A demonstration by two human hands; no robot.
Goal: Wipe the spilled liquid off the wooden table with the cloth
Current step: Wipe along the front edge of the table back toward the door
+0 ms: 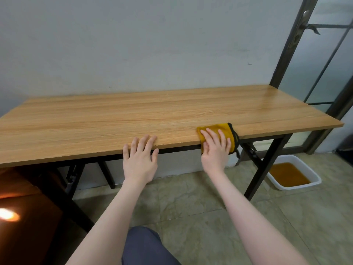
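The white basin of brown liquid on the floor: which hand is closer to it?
Right. The right hand presses the yellow cloth at the table's front edge, up and left of the basin. The left hand rests on the edge farther left.

Wooden table [133, 115] set against the wall [133, 44]; cloth [227, 131] at its near edge, right of centre, under the right hand [214, 150]. Left hand [140, 159] at the same edge, further left. Basin [294, 173] on the floor beneath the table's right end.
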